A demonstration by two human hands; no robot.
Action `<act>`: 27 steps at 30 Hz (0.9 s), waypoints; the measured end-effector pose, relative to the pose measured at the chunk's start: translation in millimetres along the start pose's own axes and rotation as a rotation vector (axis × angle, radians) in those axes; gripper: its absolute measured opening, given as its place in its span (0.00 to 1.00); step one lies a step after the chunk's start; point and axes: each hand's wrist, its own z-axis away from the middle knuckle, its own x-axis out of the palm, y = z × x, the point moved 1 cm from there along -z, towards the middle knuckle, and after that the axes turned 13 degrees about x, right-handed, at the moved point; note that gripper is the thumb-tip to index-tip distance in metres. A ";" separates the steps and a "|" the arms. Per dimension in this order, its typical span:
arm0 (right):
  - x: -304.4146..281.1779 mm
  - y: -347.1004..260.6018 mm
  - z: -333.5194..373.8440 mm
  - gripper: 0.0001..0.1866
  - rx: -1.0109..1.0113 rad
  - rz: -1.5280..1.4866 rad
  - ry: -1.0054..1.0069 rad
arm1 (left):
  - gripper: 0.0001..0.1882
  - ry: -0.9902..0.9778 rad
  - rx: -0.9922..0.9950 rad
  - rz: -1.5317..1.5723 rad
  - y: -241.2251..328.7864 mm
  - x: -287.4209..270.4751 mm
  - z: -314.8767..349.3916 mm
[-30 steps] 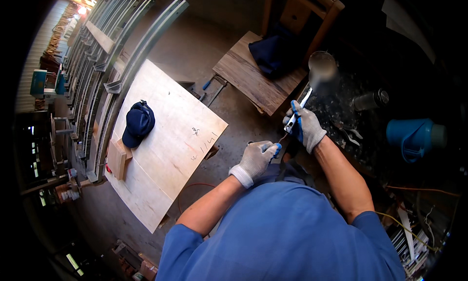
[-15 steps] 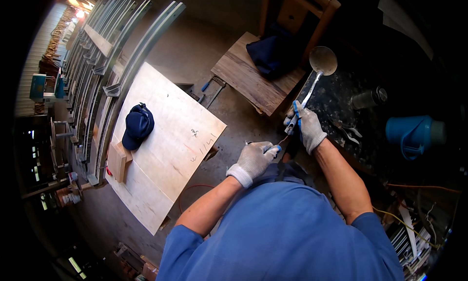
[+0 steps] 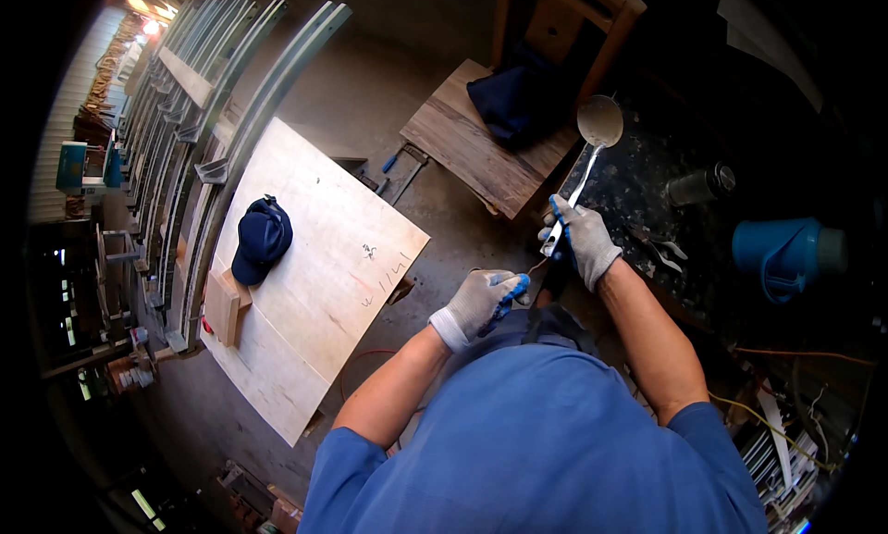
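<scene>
My right hand (image 3: 590,242), in a pale glove with blue palm, is wrapped round the handle of a metal ladle (image 3: 601,122). The ladle's round bowl points up and away from me. Its handle end, with a hole in it, sticks out below my fingers. A thin reddish cord (image 3: 536,267) runs from that end to my left hand (image 3: 481,304), gloved alike and closed on it. How the cord joins the handle is too small to tell. Both hands are in front of my waist, a short way apart.
A wooden chair (image 3: 481,141) with dark blue cloth (image 3: 509,104) stands ahead. On the dark bench at right are pliers (image 3: 661,248), a jar (image 3: 700,186) and a blue jug (image 3: 786,256). At left, a pale board (image 3: 324,256) carries a cap (image 3: 265,242) beside metal rails (image 3: 291,80).
The ladle has turned slightly, its bowl moving a little left and down. My left hand has rotated a bit, showing more of the blue palm.
</scene>
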 end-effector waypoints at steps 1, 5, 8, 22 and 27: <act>-0.2 -1.1 0.2 0.19 -0.002 0.021 0.012 | 0.17 -0.009 -0.066 0.039 12.6 1.4 3.2; 4.4 -4.2 6.6 0.18 -0.020 0.063 0.052 | 0.19 -0.035 -0.169 0.241 19.9 4.1 7.2; 6.6 -5.8 9.8 0.18 -0.028 0.098 0.093 | 0.19 -0.076 -0.212 0.335 20.4 4.3 7.4; 17.0 -2.9 24.3 0.18 -0.048 0.048 0.180 | 0.18 -0.132 -0.238 0.482 12.6 2.0 8.3; 11.6 2.7 18.9 0.18 -0.067 0.036 0.191 | 0.18 -0.105 -0.180 0.361 15.9 8.1 7.3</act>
